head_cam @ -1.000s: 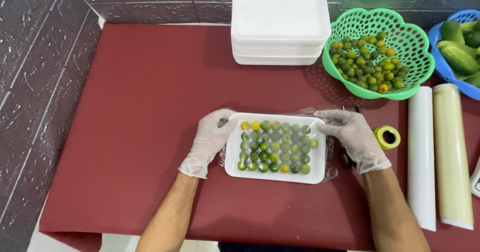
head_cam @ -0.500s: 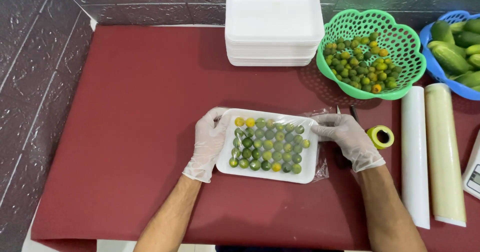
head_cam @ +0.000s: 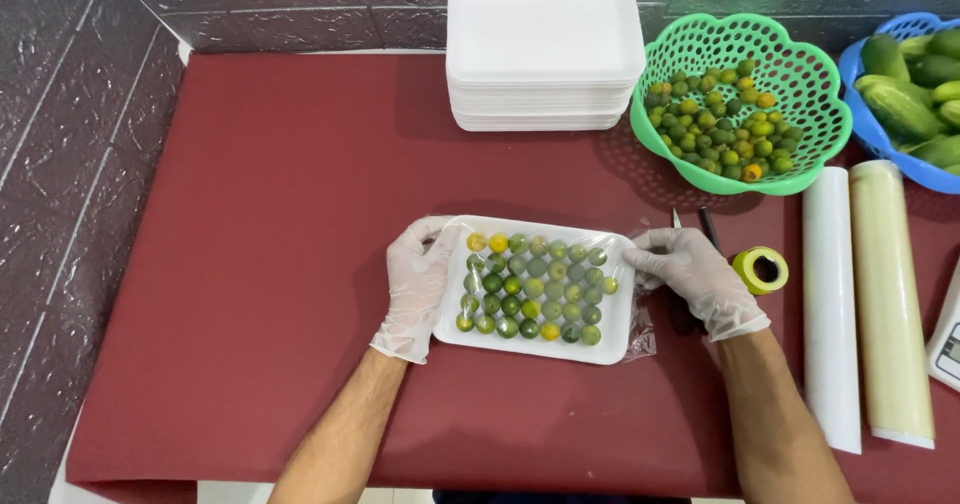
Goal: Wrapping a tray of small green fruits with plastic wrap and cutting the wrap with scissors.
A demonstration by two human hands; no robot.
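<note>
1. Head view: one white tray (head_cam: 620,339) holding roughly thirty-two small green and yellow fruits (head_cam: 535,286), film-covered, lies mid-table.
2. Gloved left hand (head_cam: 415,289) lies flat against its left edge; right hand (head_cam: 690,274) pinches the film (head_cam: 640,336) at its right edge.
3. Two rolls (head_cam: 860,304) lie at the right.

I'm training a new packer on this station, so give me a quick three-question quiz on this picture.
1. True or false: the left hand rests against the foam tray of small fruits.
2. What holds the loose small fruits? A green basket B blue basket C white bowl
3. Which hand is nearer the yellow tape roll?

Key: 1 true; 2 A; 3 the right hand.
</note>
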